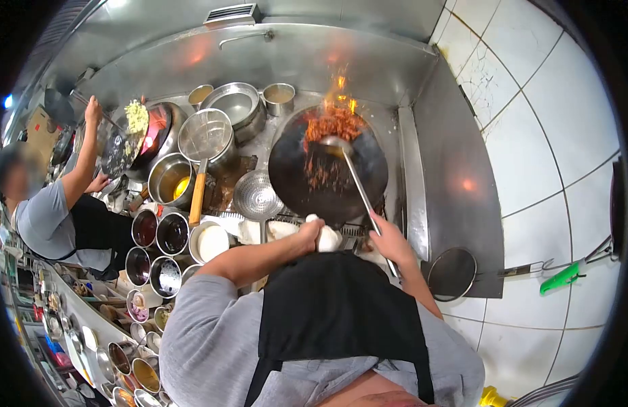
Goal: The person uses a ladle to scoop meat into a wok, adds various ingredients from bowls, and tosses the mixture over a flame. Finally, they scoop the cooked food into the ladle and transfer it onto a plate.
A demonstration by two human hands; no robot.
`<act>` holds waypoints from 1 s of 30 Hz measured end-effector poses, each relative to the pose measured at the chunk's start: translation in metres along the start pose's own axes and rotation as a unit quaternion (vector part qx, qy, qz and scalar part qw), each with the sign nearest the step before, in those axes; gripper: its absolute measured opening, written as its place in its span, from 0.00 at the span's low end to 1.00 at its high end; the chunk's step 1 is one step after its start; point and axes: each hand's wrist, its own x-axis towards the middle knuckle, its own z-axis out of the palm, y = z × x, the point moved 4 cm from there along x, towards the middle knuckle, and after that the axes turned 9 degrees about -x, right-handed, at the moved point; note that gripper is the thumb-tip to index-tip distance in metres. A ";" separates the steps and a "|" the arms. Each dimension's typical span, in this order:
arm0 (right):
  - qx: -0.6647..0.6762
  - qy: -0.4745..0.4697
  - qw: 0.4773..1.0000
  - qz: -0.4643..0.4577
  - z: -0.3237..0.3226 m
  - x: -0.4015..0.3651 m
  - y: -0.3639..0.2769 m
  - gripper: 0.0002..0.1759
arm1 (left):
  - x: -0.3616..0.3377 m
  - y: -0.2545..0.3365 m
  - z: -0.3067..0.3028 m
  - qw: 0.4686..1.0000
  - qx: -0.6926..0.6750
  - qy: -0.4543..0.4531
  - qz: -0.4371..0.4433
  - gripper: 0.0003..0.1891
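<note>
My right hand [391, 239] is closed around the long handle of a metal ladle [360, 184]. The ladle's bowl is over the large dark wok [291, 178], against a mass of reddish-brown food [333, 126]. Some of that food hangs in the air above the wok, and loose bits are scattered below it. Orange flames [341, 84] rise behind it. My left hand [312, 235] grips a white cloth [328, 239] at the wok's near edge; whether a wok handle lies under the cloth is hidden. A perforated skimmer [257, 195] rests left of the wok.
Left of me, a wooden-handled strainer [204, 136] lies across a pot beside a pot of yellow liquid [171, 179]. Several sauce containers [173, 232] stand closer. A co-worker [49, 210] tosses pale food [135, 117] over another wok. A tiled wall [531, 156] bounds the right.
</note>
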 end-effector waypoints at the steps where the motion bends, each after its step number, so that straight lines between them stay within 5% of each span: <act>1: 0.036 -0.089 0.993 0.072 -0.026 -0.011 -0.015 0.32 | -0.003 0.009 0.010 1.000 -0.017 -0.015 0.011 0.17; 2: 0.072 -0.179 0.970 0.146 -0.036 -0.021 -0.019 0.32 | -0.010 0.015 0.020 0.999 -0.035 -0.028 0.019 0.14; 4: 0.059 -0.171 0.976 0.123 -0.029 -0.022 -0.006 0.32 | -0.019 0.050 0.051 0.994 -0.107 -0.019 -0.002 0.15; 6: -0.004 -0.059 0.998 -0.015 0.006 -0.006 0.020 0.32 | 0.028 0.070 0.040 0.994 -0.105 -0.027 -0.014 0.15; 10: -0.037 0.008 0.999 0.035 0.042 0.015 0.015 0.31 | 0.062 0.028 -0.006 0.989 0.015 -0.112 0.093 0.22; 11: -0.036 0.044 0.998 -0.004 0.044 0.012 0.021 0.32 | 0.067 0.008 -0.020 0.993 -0.012 -0.114 0.020 0.22; 15: 0.023 -0.022 0.998 0.045 -0.003 -0.029 0.005 0.33 | -0.004 0.017 0.016 0.992 -0.118 -0.033 0.036 0.16; 18: 0.120 -0.089 0.985 0.089 -0.015 -0.063 0.004 0.33 | 0.062 0.068 0.020 0.996 -0.088 -0.012 0.020 0.14; 22: 0.102 -0.088 0.991 0.019 -0.016 -0.066 0.014 0.35 | 0.071 0.083 0.018 0.991 -0.003 0.067 0.115 0.17; 25: 0.005 -0.064 0.998 0.029 0.025 -0.037 0.057 0.35 | 0.022 0.058 0.024 0.990 -0.074 -0.116 0.007 0.21; 30: -0.024 0.031 0.997 0.061 0.056 0.068 0.051 0.35 | -0.029 0.044 0.006 0.981 -0.117 -0.151 -0.030 0.22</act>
